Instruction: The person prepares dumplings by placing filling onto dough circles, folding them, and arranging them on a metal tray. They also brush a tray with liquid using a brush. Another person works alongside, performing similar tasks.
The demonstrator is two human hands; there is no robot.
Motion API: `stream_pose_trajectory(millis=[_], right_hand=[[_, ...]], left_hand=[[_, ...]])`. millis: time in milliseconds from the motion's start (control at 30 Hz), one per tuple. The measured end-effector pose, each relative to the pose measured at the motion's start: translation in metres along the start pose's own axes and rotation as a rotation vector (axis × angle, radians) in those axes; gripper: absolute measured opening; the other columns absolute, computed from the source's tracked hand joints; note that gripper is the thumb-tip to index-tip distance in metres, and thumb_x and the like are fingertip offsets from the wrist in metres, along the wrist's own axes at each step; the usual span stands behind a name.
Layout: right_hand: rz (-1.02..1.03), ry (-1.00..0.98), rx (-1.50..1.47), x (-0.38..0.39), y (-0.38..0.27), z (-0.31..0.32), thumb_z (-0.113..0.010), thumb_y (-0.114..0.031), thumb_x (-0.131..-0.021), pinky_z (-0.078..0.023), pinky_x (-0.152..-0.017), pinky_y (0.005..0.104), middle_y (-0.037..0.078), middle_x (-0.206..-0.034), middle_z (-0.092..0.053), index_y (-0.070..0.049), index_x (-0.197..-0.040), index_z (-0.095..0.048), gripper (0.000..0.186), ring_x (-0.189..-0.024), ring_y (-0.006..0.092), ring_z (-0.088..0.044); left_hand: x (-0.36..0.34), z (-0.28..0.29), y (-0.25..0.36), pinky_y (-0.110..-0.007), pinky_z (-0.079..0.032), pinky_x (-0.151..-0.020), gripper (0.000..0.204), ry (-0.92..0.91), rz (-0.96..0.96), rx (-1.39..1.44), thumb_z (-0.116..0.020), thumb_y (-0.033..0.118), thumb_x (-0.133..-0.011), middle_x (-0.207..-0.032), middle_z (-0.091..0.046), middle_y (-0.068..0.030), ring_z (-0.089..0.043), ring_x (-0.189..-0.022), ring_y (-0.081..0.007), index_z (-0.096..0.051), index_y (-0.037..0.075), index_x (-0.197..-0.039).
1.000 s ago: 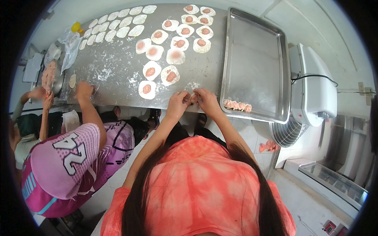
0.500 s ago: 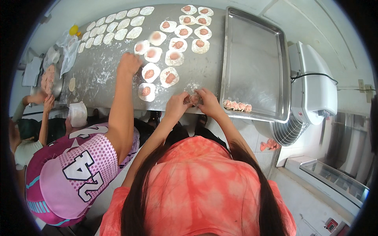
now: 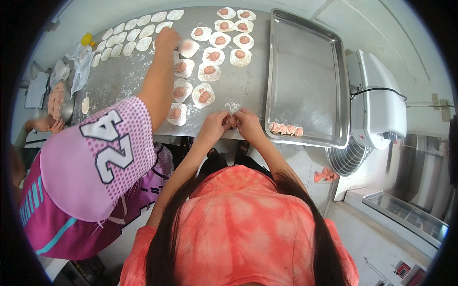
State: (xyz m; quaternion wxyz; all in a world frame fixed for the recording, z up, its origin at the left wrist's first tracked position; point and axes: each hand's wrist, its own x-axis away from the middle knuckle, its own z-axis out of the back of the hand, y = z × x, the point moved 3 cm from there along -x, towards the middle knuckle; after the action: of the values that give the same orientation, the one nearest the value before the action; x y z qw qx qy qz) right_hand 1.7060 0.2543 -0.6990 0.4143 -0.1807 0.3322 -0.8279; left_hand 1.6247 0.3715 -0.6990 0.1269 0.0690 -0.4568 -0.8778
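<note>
Head view: floured steel bench [image 3: 238,93] fills the upper middle of the frame, with a pale wall along its far edge and a tiled floor below its near edge. Left hand [image 3: 214,125] and right hand [image 3: 249,123] meet at the near edge of the bench, fingers curled shut around one small dumpling [image 3: 232,121]; pink filling shows between the fingertips, and the dumpling is held between both hands just over the bench edge. Steel tray [image 3: 305,71] lies on the right end of the bench, just right of the right hand; a short row of finished dumplings [image 3: 286,128] sits in its near left corner. Round wrappers with pink filling [image 3: 205,71] lie in loose rows across the bench middle, from near the left hand up to the far edge. Plain wrappers [image 3: 131,40] run in two lines toward the far left corner. A second person in a pink numbered shirt [image 3: 95,157] stands at the left; their hand [image 3: 167,39] reaches across to the far part of the bench, beside a filled wrapper, grip not readable. White machine [image 3: 377,100] with a black cable stands off the right end of the bench.
</note>
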Motion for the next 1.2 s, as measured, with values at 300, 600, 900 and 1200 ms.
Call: stream_pose_trajectory(millis=[300,600,900,1200], right_hand=[[-0.016,0.073,-0.028,0.005,-0.008,0.003,-0.053,0.006,-0.066,-0.045,-0.074,0.042,0.016,-0.09,-0.055,-0.001,-0.092,-0.058,0.027,-0.087,0.0364,-0.055],[-0.028,0.092,-0.061,0.01,-0.005,0.007,-0.053,0.006,-0.065,-0.045,-0.074,0.0429,0.016,-0.091,-0.056,-0.003,-0.094,-0.058,0.031,-0.089,0.0375,-0.054],[0.112,0.112,-0.062,0.009,-0.014,0.007,-0.058,0.005,-0.064,-0.046,-0.075,0.0401,0.015,-0.094,-0.056,-0.004,-0.097,-0.059,0.034,-0.088,0.0354,-0.055],[-0.004,0.358,-0.043,0.043,0.016,0.112,-0.056,0.008,-0.062,-0.047,-0.076,0.0385,0.013,-0.09,-0.059,-0.004,-0.092,-0.061,0.032,-0.088,0.0322,-0.057]], left_hand=[[0.004,-0.003,-0.01,-0.04,-0.047,-0.065,0.024,-0.025,0.106,0.045,-0.069,0.009,-0.068,-0.078,-0.062,-0.0162,-0.06,-0.076,-0.0341,-0.055,0.003,-0.086],[0.003,0.0,-0.003,-0.043,-0.046,-0.064,0.024,0.022,-0.062,-0.114,-0.067,0.02,-0.072,-0.08,-0.061,-0.0161,-0.059,-0.076,-0.0343,-0.055,0.005,-0.086],[0.004,-0.001,0.004,-0.041,-0.047,-0.064,0.015,-0.062,0.049,-0.124,-0.063,0.012,-0.074,-0.077,-0.062,-0.0166,-0.06,-0.073,-0.0336,-0.058,0.004,-0.086],[-0.065,0.005,-0.014,-0.04,-0.047,-0.066,0.012,0.119,0.147,0.014,-0.057,0.009,-0.074,-0.075,-0.061,-0.0188,-0.06,-0.072,-0.0333,-0.06,0.0,-0.082]])
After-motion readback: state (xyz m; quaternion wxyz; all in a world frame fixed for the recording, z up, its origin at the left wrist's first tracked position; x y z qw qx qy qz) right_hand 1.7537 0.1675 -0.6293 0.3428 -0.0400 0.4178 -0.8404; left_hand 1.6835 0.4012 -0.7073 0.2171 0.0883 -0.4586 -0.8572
